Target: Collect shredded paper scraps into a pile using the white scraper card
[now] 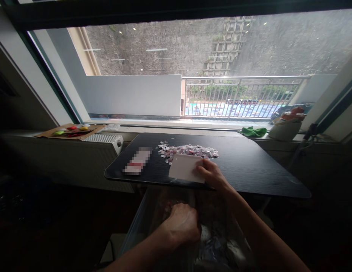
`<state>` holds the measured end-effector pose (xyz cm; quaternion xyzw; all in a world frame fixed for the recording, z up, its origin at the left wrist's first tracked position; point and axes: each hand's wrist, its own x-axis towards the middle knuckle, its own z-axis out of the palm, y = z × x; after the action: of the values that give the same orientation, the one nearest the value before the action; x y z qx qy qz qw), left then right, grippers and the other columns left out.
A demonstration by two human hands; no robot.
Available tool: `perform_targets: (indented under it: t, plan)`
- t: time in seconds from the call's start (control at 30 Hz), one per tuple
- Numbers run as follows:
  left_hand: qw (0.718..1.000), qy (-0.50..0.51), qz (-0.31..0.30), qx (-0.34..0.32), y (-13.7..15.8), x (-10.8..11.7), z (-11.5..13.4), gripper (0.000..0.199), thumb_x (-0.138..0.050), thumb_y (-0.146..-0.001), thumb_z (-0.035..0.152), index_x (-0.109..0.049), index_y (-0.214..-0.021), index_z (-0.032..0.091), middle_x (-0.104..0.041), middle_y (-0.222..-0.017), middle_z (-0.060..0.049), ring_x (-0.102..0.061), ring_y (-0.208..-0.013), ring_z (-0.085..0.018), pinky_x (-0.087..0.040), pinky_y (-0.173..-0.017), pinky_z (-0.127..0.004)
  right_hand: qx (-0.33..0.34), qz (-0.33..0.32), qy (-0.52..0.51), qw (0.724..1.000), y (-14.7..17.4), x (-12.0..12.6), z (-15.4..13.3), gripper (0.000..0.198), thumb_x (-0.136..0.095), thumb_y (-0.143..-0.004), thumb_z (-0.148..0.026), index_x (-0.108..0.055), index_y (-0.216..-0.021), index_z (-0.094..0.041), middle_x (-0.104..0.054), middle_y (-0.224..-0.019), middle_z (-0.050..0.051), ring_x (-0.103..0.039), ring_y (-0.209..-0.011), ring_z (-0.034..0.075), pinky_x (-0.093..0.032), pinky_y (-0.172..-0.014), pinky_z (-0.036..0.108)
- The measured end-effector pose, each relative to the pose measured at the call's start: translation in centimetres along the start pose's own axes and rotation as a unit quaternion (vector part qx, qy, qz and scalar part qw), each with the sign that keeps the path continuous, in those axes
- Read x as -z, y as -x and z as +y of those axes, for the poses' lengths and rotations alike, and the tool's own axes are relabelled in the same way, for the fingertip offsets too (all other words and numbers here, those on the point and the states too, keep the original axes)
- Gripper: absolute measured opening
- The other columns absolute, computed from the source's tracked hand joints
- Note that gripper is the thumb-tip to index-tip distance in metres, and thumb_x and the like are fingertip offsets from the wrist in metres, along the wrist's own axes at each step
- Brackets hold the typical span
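My right hand [214, 173] grips the right side of a flat white rectangular card [183, 168], thumb and fingers pinched on it, at the near edge of the black table [244, 162]. Just beyond the card lies a loose pile of small whitish paper pieces [189, 150], some with reddish marks. Lower down, my left hand [181, 223] is closed, its fingers curled down over a clear plastic bag [138, 223] below the table edge. Whatever the left fingers hold is hidden. Pale crumpled bits show dimly inside the bag.
A blurred-out flat item [138, 161] lies on the table's left. Along the sill are a brown board [70, 130] with coloured things, a green cloth [253, 131] and a pale bag [286, 126]. A white radiator [103, 145] stands left, below the window.
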<state>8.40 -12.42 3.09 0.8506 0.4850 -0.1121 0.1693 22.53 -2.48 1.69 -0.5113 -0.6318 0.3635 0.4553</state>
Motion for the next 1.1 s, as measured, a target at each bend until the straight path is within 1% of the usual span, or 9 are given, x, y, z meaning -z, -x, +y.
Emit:
perform_targets:
  t: [0.1, 0.3, 0.47, 0.53, 0.63, 0.67, 0.8, 0.87, 1.1]
  plan:
    - [1.0, -0.002, -0.001, 0.0, 0.0, 0.1, 0.0, 0.033, -0.044, -0.068, 0.024, -0.07, -0.084, 0.009, -0.068, -0.083, -0.019, -0.064, -0.081, -0.032, -0.049, -0.074, -0.04, 0.026, 0.065, 0.074, 0.995, -0.3, 0.0, -0.1, 0.011, -0.049, -0.068, -0.026, -0.055, -0.072, -0.018, -0.052, -0.061, -0.003, -0.045, -0.054, 0.01, -0.035, -0.049, 0.022]
    - [1.0, -0.019, -0.011, -0.016, 0.0, 0.2, 0.1, 0.034, -0.042, -0.071, 0.025, -0.069, -0.086, 0.011, -0.068, -0.083, -0.019, -0.064, -0.081, -0.03, -0.049, -0.072, -0.037, 0.04, -0.02, 0.055, 0.997, 0.1, -1.3, -0.5, 0.011, -0.047, -0.069, -0.026, -0.054, -0.073, -0.018, -0.049, -0.06, -0.004, -0.043, -0.054, 0.009, -0.032, -0.047, 0.021]
    - [1.0, -0.011, -0.007, -0.013, 0.1, 0.1, 0.1, 0.034, -0.042, -0.072, 0.025, -0.069, -0.087, 0.012, -0.068, -0.085, -0.018, -0.064, -0.082, -0.028, -0.048, -0.074, -0.035, 0.041, 0.024, 0.077, 0.996, -0.5, -0.9, -1.0, 0.009, -0.048, -0.067, -0.024, -0.053, -0.071, -0.018, -0.049, -0.061, -0.003, -0.042, -0.054, 0.01, -0.032, -0.048, 0.021]
    - [1.0, -0.009, -0.003, -0.015, 0.1, 0.0, 0.0, 0.034, -0.042, -0.072, 0.026, -0.069, -0.087, 0.012, -0.068, -0.085, -0.017, -0.064, -0.082, -0.027, -0.048, -0.075, -0.035, 0.036, -0.01, 0.063, 0.997, -0.4, -0.8, -1.1, 0.008, -0.049, -0.066, -0.024, -0.052, -0.07, -0.017, -0.049, -0.06, -0.003, -0.041, -0.054, 0.009, -0.032, -0.048, 0.021]
    - [1.0, -0.012, -0.001, -0.017, 0.2, 0.0, -0.1, 0.034, -0.042, -0.072, 0.027, -0.069, -0.087, 0.013, -0.068, -0.085, -0.017, -0.063, -0.082, -0.027, -0.048, -0.074, -0.035, 0.03, -0.113, 0.007, 0.993, -0.1, -0.6, -1.1, 0.011, -0.051, -0.066, -0.024, -0.054, -0.073, -0.017, -0.051, -0.062, -0.003, -0.044, -0.055, 0.009, -0.034, -0.049, 0.021]
    - [1.0, -0.011, -0.003, -0.016, 0.2, 0.1, -0.2, 0.034, -0.043, -0.071, 0.028, -0.069, -0.087, 0.013, -0.068, -0.085, -0.017, -0.063, -0.082, -0.027, -0.048, -0.074, -0.036, 0.033, -0.119, -0.006, 0.992, 0.0, -0.4, -1.1, 0.012, -0.051, -0.066, -0.024, -0.054, -0.074, -0.016, -0.052, -0.063, -0.003, -0.045, -0.056, 0.01, -0.035, -0.05, 0.021]
    - [1.0, -0.007, -0.022, 0.0, 0.4, 0.6, 0.0, 0.034, -0.043, -0.069, 0.026, -0.069, -0.086, 0.013, -0.068, -0.084, -0.017, -0.064, -0.081, -0.029, -0.049, -0.073, -0.038, 0.03, -0.004, -0.01, 0.999, -0.4, 1.1, -0.2, 0.013, -0.049, -0.067, -0.025, -0.055, -0.075, -0.017, -0.054, -0.066, -0.002, -0.047, -0.058, 0.011, -0.036, -0.051, 0.021]
    - [1.0, -0.005, -0.014, 0.003, 0.5, 0.6, 0.1, 0.035, -0.041, -0.07, 0.025, -0.069, -0.086, 0.012, -0.068, -0.083, -0.017, -0.064, -0.081, -0.029, -0.05, -0.073, -0.039, 0.011, 0.033, -0.01, 0.999, -0.6, 1.7, 0.6, 0.015, -0.049, -0.067, -0.028, -0.055, -0.076, -0.017, -0.055, -0.067, -0.002, -0.047, -0.059, 0.012, -0.037, -0.052, 0.022]
    - [1.0, 0.01, -0.003, 0.026, 0.5, -0.3, 0.4, 0.036, -0.039, -0.07, 0.024, -0.069, -0.084, 0.011, -0.068, -0.081, -0.018, -0.065, -0.078, -0.029, -0.05, -0.071, -0.039, 0.001, 0.044, -0.003, 0.999, -0.1, 1.7, 1.6, 0.014, -0.049, -0.069, -0.03, -0.053, -0.074, -0.018, -0.053, -0.065, -0.002, -0.047, -0.06, 0.012, -0.037, -0.056, 0.023]
